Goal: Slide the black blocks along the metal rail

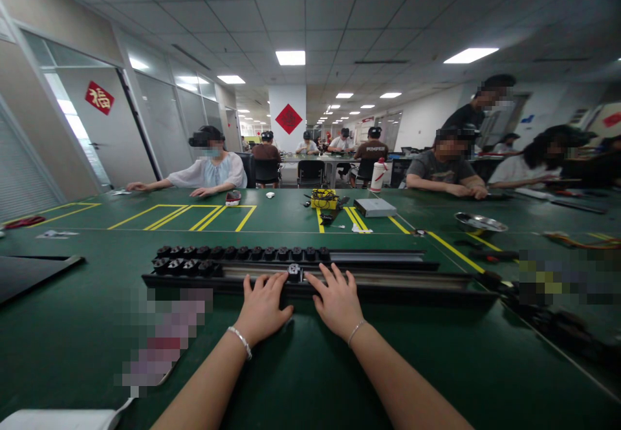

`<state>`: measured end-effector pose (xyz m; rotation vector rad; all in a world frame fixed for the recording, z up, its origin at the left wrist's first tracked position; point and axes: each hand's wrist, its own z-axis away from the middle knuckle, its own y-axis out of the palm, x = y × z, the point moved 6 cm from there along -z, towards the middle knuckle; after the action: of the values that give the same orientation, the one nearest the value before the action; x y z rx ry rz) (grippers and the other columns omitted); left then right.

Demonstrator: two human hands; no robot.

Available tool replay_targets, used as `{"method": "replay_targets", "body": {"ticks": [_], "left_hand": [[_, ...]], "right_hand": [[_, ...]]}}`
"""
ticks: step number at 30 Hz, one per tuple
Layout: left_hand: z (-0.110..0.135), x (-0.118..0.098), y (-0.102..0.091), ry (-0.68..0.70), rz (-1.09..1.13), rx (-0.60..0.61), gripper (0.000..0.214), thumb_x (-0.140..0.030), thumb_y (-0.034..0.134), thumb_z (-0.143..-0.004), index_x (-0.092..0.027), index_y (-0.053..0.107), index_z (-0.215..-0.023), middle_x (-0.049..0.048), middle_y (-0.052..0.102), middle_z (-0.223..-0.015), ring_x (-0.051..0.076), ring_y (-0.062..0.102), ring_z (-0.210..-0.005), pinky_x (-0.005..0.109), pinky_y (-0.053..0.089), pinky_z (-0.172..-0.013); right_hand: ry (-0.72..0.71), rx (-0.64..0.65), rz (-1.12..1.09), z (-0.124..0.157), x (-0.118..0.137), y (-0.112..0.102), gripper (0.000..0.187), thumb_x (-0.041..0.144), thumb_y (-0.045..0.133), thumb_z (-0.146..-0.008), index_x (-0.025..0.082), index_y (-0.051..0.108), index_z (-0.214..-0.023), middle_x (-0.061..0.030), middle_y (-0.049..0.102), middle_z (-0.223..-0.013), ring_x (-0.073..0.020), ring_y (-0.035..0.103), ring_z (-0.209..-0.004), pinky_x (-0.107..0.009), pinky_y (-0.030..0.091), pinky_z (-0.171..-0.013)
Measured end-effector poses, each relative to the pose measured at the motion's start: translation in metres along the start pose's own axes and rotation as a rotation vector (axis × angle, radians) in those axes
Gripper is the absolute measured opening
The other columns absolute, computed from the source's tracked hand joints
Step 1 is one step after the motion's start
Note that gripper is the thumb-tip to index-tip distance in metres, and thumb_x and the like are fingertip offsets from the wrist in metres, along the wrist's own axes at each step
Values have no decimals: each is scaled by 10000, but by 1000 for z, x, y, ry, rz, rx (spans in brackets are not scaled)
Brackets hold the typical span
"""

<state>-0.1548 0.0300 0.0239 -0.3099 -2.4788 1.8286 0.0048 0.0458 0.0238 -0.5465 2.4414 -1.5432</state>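
A small black block [294,273] with a greyish top sits in the long black rail [412,291], at the middle of the frame. It looks light, hard and smooth, likely best held by its sides. The left hand [262,304] and right hand [339,301] have loose, spread fingers beside it; whether they touch it is hard to tell.

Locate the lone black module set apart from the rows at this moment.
In the head view, the lone black module sits in the nearer rail, just left of centre, between the left hand and the right hand.
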Motion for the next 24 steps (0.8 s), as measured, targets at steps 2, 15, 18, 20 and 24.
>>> {"method": "replay_targets", "body": {"ticks": [2,15,18,20,24], "left_hand": [[0,0,0,-2,-19,12,661,-476,489,-713,-264,336,-1320,34,478,-1325,277,369,-1197,602,78,-1040],[0,-3,-3,-21,-28,27,643,-464,493,-712,-283,352,-1313,46,511,-1279,278,388,-1177,600,89,-1033],[0,-3,-3,-22,-26,28,640,-467,488,-715,-286,353,-1313,47,514,-1275,278,388,-1177,596,90,-1034],[0,-3,-3,-23,-30,34,643,-472,486,-715,-290,346,-1316,46,513,-1275,279,386,-1180,596,93,-1033],[0,-3,-4,-20,-27,34,641,-473,486,-715,-303,341,-1316,40,511,-1275,278,385,-1181,601,89,-1031]], "right_hand": [[2,6,4,0,0,0,478,348,456,-827,444,375,-1289,-14,362,-1404,-285,271,-1283,-514,147,-995],[-2,-15,-6,0,-1,1,477,349,462,-826,453,376,-1283,-15,366,-1400,-282,273,-1283,-524,158,-990],[-3,-17,-10,0,-1,2,489,350,470,-821,459,366,-1286,-18,367,-1399,-284,274,-1282,-524,156,-990],[-4,-15,-11,0,-1,1,496,350,472,-820,464,358,-1290,-19,367,-1398,-284,274,-1282,-524,155,-990],[-2,4,1,0,0,1,489,354,463,-825,469,357,-1289,-14,358,-1405,-282,267,-1286,-518,146,-994]]}}
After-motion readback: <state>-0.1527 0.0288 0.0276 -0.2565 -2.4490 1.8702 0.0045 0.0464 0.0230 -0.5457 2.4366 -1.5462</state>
